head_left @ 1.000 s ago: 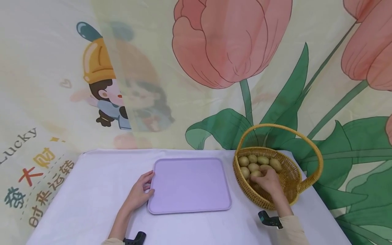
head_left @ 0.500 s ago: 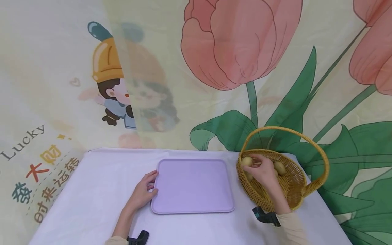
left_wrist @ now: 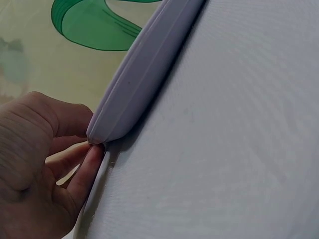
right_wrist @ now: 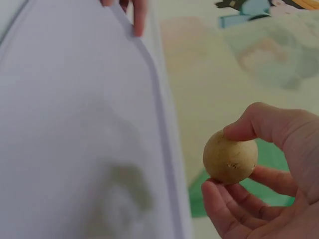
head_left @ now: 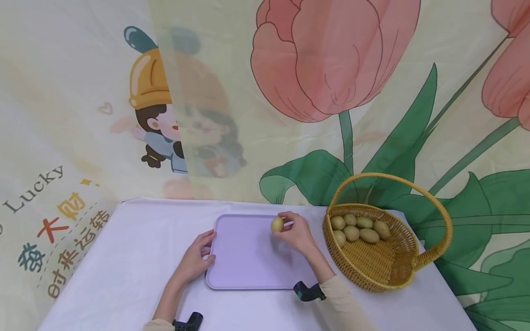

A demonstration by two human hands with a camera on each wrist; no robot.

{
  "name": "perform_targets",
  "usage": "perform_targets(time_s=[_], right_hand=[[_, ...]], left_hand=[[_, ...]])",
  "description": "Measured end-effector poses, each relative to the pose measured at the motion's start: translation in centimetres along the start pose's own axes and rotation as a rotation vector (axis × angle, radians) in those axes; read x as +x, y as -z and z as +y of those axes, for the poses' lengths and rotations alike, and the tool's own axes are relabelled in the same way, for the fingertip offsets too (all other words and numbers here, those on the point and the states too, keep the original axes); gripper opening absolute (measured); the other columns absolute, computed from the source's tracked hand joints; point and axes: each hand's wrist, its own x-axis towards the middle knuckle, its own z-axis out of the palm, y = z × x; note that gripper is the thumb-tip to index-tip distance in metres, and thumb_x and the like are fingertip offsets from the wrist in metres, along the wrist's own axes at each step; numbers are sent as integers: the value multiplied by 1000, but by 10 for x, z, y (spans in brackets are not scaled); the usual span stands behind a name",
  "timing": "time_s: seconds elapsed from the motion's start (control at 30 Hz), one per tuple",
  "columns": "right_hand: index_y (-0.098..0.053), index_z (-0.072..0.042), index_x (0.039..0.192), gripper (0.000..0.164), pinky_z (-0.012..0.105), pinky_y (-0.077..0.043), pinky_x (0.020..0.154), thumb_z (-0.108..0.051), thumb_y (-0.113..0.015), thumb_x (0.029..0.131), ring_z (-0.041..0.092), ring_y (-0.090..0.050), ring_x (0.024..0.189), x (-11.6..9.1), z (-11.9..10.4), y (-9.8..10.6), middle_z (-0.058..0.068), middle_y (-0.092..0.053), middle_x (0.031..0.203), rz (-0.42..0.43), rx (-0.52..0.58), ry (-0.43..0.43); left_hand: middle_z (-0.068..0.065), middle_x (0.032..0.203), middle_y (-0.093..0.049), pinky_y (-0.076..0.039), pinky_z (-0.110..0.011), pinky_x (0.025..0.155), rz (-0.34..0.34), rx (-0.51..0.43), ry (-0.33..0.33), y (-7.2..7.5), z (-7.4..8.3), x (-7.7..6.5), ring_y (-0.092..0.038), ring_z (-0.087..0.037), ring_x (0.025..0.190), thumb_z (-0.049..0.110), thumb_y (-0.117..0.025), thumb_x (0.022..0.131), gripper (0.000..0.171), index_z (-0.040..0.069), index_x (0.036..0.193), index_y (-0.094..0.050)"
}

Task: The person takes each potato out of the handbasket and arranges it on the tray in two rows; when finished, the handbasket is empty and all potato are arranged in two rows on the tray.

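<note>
My right hand (head_left: pixel 297 233) pinches a small round potato (head_left: pixel 277 224) between thumb and fingertips, above the right part of a lilac tray (head_left: pixel 248 257). In the right wrist view, the pale brown potato (right_wrist: pixel 231 157) shows small marks on its skin, with the thumb on top and fingers beneath. On the tray's left side, my left hand (head_left: pixel 194 257) touches the rim with thumb and fingertips. The left wrist view shows those fingertips (left_wrist: pixel 89 167) against the raised edge of the tray (left_wrist: pixel 134 84).
Right of the tray stands a wicker basket (head_left: pixel 397 280) with a tall arched handle (head_left: pixel 445 216). Several potatoes (head_left: pixel 369 235) lie in its back left part. A white cloth (head_left: pixel 136 248) covers the table, and a printed backdrop (head_left: pixel 232 92) hangs behind.
My right hand has lifted a potato out of the basket and carried it left over the tray. The left hand stays at the tray's edge; the head view has shifted slightly.
</note>
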Motion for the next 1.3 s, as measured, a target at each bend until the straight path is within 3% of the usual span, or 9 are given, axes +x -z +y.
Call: perform_targets(time_s=[0.13,0.33,0.57,0.8,1.3], right_hand=[[-65,6,117,54,26,-58,68,-3,-82,67,22,-67,78,8,-1,-27,15,-67,96,-78,3,26],[-65,7,117,54,28,-57,70,-3,-81,67,21,-65,79,16,1,-51,14,-67,94,-109,0,32],[-64,7,118,56,26,-55,70,-4,-82,66,19,-62,80,18,3,-69,11,-64,93,-124,41,2],[-65,9,114,52,22,-55,69,-3,-79,65,19,-64,78,22,1,-89,12,-64,92,-126,84,57],[-67,7,110,48,21,-56,68,-7,-82,67,17,-64,77,26,-6,-109,11,-68,92,-133,17,73]], left_hand=[[-26,145,-43,-54,-42,97,5,1,-9,-1,0,1,-54,-40,117,-15,-65,79,59,-14,136,-48],[-26,145,-43,-54,-42,97,6,1,-14,-2,0,2,-54,-39,116,-14,-65,79,59,-14,136,-49],[-26,145,-44,-55,-42,97,5,12,0,-4,-2,1,-55,-39,116,-13,-65,79,59,-14,135,-49],[-26,144,-45,-55,-41,96,18,8,2,-3,-1,0,-56,-38,114,-15,-64,78,59,-14,135,-49],[-25,143,-46,-56,-41,95,27,7,-9,-3,-3,-1,-56,-38,113,-15,-65,77,58,-14,133,-51]])
